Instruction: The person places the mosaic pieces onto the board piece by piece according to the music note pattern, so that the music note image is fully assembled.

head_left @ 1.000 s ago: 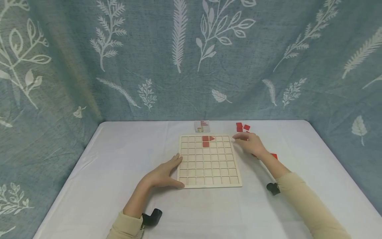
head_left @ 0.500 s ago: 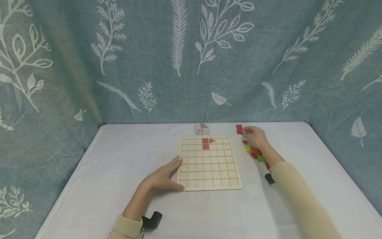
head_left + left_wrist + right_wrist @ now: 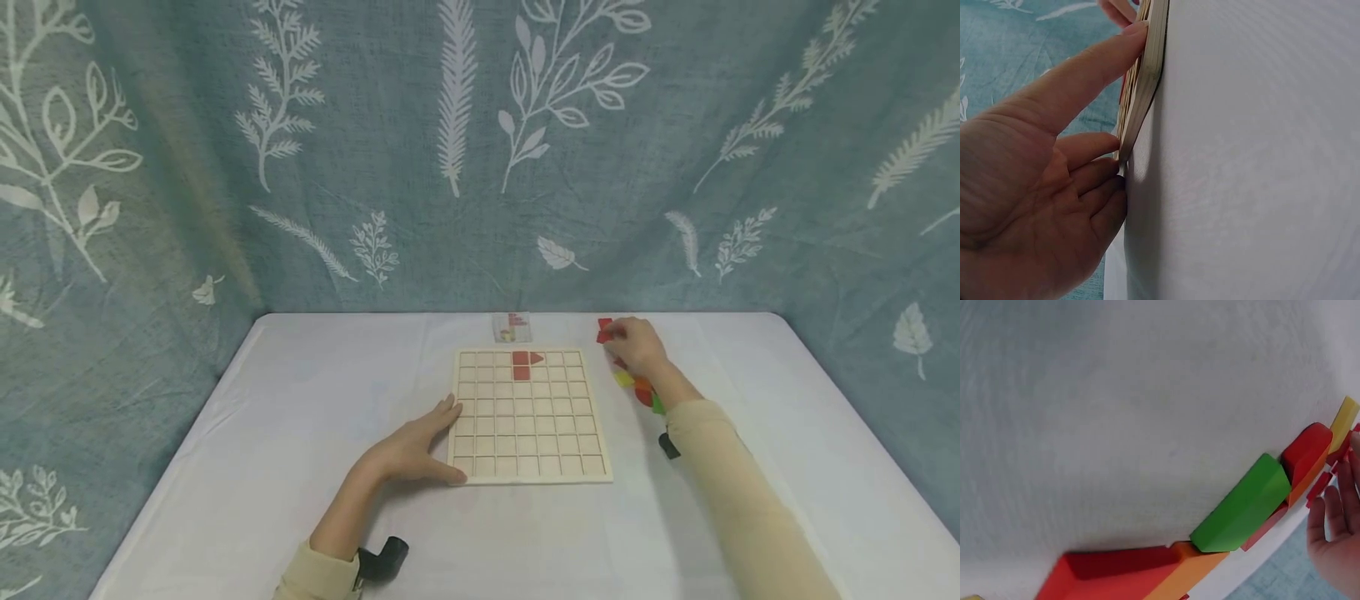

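Note:
A pale wooden grid board (image 3: 540, 425) lies on the white table, with two red squares (image 3: 521, 366) and a red triangle (image 3: 537, 358) in its far rows. My left hand (image 3: 411, 448) rests at the board's near left corner, thumb on the front corner and fingers along the left edge. Beyond the board's right side, my right hand (image 3: 637, 346) reaches down with bent fingers at loose red pieces (image 3: 604, 336). In the right wrist view the right hand (image 3: 1338, 531) is cut off at the edge, so whether thumb and index pinch a piece is hidden.
A card with a red pattern (image 3: 512, 327) lies behind the board. Below my right hand are a yellow piece (image 3: 624, 379), a red rounded piece (image 3: 1309, 450), a green block (image 3: 1244, 506) and a long red piece (image 3: 1116, 572). A teal curtain (image 3: 405, 242) hangs behind the table.
My right hand has moved from beside the board's far right corner, slightly away and to the right, onto the loose red pieces. The left hand keeps its place on the board.

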`<state>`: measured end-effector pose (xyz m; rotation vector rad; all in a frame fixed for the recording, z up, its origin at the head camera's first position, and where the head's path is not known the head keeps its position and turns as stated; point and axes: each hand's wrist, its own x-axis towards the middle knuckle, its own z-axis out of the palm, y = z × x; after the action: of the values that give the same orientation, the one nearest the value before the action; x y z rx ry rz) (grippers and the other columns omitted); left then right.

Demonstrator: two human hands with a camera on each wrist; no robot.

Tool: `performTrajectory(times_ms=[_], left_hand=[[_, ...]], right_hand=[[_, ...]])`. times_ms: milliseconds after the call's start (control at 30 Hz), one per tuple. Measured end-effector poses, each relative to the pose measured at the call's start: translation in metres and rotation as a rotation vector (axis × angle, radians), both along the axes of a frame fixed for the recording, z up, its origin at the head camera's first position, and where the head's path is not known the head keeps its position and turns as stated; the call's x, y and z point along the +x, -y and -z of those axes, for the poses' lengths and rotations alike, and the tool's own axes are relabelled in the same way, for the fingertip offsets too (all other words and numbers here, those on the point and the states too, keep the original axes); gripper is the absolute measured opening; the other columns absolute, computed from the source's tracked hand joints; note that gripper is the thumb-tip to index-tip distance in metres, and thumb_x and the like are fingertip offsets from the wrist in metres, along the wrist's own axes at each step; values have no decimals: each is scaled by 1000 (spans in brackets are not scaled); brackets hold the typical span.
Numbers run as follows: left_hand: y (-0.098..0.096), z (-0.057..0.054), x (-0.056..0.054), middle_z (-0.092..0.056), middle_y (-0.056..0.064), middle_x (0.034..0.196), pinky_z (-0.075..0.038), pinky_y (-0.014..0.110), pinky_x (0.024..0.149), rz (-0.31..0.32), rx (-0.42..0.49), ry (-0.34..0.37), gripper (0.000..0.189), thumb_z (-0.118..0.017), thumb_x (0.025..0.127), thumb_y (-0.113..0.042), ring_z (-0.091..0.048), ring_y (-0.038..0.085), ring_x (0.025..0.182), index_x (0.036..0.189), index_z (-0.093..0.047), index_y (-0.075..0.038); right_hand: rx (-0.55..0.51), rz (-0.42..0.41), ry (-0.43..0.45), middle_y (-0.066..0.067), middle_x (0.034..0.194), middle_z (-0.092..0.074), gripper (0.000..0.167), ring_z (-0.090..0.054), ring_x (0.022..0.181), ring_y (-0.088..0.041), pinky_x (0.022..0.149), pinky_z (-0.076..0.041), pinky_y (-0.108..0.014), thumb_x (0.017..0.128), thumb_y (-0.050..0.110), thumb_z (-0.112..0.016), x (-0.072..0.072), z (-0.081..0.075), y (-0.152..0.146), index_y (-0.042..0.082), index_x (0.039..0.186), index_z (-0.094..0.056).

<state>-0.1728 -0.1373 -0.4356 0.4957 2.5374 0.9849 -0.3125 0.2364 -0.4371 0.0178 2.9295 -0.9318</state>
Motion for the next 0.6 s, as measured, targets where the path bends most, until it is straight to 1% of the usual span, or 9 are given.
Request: performTrajectory(times_ms=[167,267,333,433,500,567,600], left_hand=[[0,0,1,-19,15,160,-21,52,116,3,0,-4,105,-88,69,-33,-19,34,146,151,-31,-2],[0,0,1,-19,15,160,-21,52,116,0,2,-6,105,-88,68,-33,-19,34,146,151,-32,-2],[-1,0,1,-19,15,160,-21,52,116,-4,0,-6,105,-88,68,-33,-20,34,146,151,-32,-2],[-2,-1,1,-19,14,160,-22,52,116,-9,-3,-3,105,-88,68,-33,-20,34,146,151,-32,-2],[-3,-2,1,-19,14,160,-21,52,116,-13,-7,0,105,-88,68,-34,-20,33,146,151,-32,-3],[-3,-2,1,-19,14,160,-21,52,116,-17,-12,1,105,-88,68,-34,-20,33,146,151,-32,-3],[-3,-2,1,-20,14,160,-21,52,116,-20,-16,1,105,-88,67,-35,-20,33,146,151,-33,-3]], right_hand=[[40,-32,-32,-24,125,-58,35,-53,109,-35,99,-45,-50,94,12,-61,-1,3,-1,-3,126,-60],[44,-25,-44,-24,124,-59,35,-53,109,-36,99,-45,-50,94,13,-61,0,4,-1,-4,125,-60],[36,-16,-49,-23,123,-61,36,-55,108,-35,96,-47,-48,93,14,-63,1,3,0,-4,124,-60],[-22,-7,-57,-21,119,-63,36,-62,95,-33,82,-54,-43,92,17,-67,4,1,3,-2,122,-62],[-72,-20,-71,-20,117,-65,37,-63,89,-30,73,-53,-36,91,20,-69,7,-1,7,-1,121,-64],[-125,-45,-81,-17,115,-67,37,-62,87,-27,70,-51,-32,90,24,-71,12,-3,13,1,119,-66],[-151,-62,-81,-16,114,-67,37,-60,90,-27,71,-50,-32,90,25,-72,15,-4,17,2,118,-67]])
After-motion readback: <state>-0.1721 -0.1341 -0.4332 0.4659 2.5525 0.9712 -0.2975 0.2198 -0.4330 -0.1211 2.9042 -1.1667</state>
